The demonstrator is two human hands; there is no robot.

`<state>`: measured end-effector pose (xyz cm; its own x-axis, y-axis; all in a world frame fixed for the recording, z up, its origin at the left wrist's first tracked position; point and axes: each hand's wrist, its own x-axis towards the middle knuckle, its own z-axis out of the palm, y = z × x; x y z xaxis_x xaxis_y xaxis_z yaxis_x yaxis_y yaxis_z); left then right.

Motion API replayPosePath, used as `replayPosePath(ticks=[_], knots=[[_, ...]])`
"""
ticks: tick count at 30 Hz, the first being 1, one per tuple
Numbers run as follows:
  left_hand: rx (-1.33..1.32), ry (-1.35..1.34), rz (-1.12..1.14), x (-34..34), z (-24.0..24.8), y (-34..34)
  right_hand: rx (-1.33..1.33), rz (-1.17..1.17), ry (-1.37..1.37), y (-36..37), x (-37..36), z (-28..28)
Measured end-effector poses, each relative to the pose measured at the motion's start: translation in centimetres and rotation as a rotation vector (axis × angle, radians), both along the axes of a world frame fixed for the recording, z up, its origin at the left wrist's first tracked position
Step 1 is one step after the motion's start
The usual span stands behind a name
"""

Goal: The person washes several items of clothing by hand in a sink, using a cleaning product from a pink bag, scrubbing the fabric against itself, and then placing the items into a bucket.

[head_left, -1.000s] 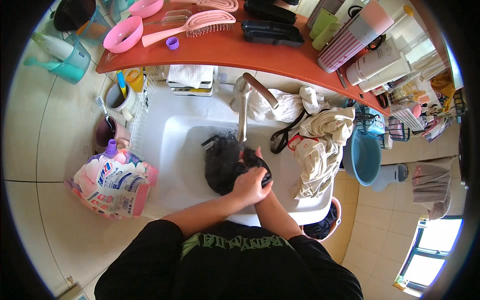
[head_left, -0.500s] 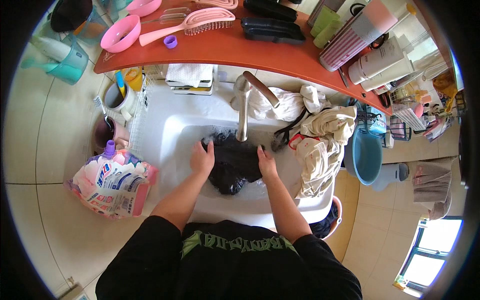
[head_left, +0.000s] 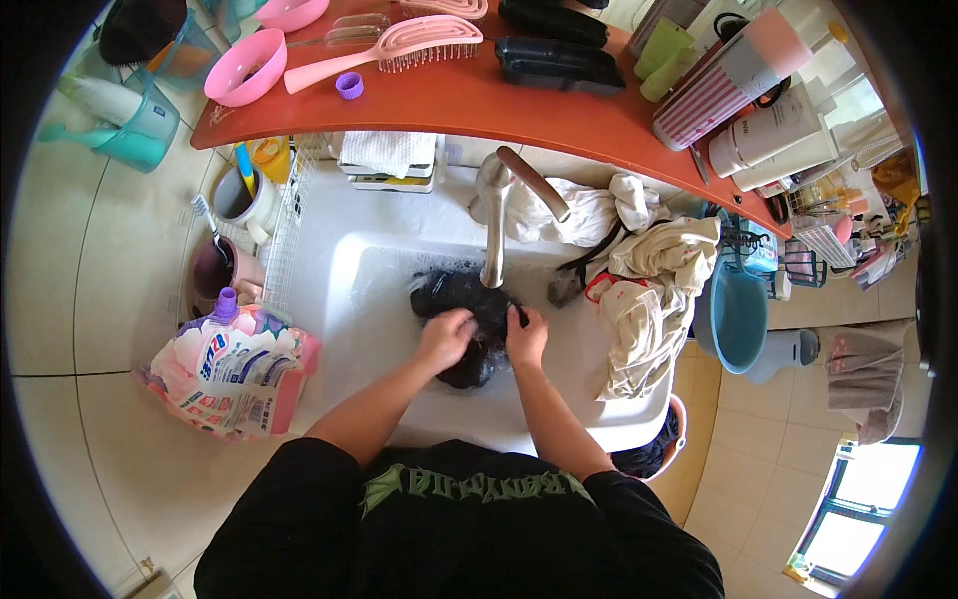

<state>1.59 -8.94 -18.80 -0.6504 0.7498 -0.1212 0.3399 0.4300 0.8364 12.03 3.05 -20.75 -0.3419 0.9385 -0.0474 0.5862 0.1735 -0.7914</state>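
Note:
A wet black garment (head_left: pixel 444 292) lies bunched in the soapy water of the white sink (head_left: pixel 344 329); its exact kind does not show. My left hand (head_left: pixel 446 339) is closed at the garment's near left side, the fingers curled on the cloth. At its right edge my right hand (head_left: pixel 526 335) grips a fold of the same cloth between thumb and fingers. Over the far side of the garment hangs the spout of the metal faucet (head_left: pixel 495 235). Cream-coloured clothes (head_left: pixel 649 324) are heaped on the sink's right rim.
A pink detergent pouch (head_left: pixel 235 369) with a purple cap stands left of the sink. Above the far rim runs a red-brown shelf (head_left: pixel 429 105) carrying a pink hairbrush (head_left: pixel 399 48) and bottles. A blue basin (head_left: pixel 738 319) hangs at the right, and a bucket (head_left: pixel 659 444) stands below.
Both hands have come closer together, the left moving right and nearer to me. The black garment, spread between them before, is now gathered into a bunch.

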Motion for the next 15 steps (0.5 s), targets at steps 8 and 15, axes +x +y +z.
replayPosePath(ticks=[8,15], knots=[[-0.166,-0.915,0.370,-1.1,0.3,0.5,-0.558,0.731,0.401,-4.8,-0.2,3.0],[0.024,-0.378,0.495,2.6,-2.3,1.6,-1.292,-0.502,0.076,-3.5,1.7,5.3]])
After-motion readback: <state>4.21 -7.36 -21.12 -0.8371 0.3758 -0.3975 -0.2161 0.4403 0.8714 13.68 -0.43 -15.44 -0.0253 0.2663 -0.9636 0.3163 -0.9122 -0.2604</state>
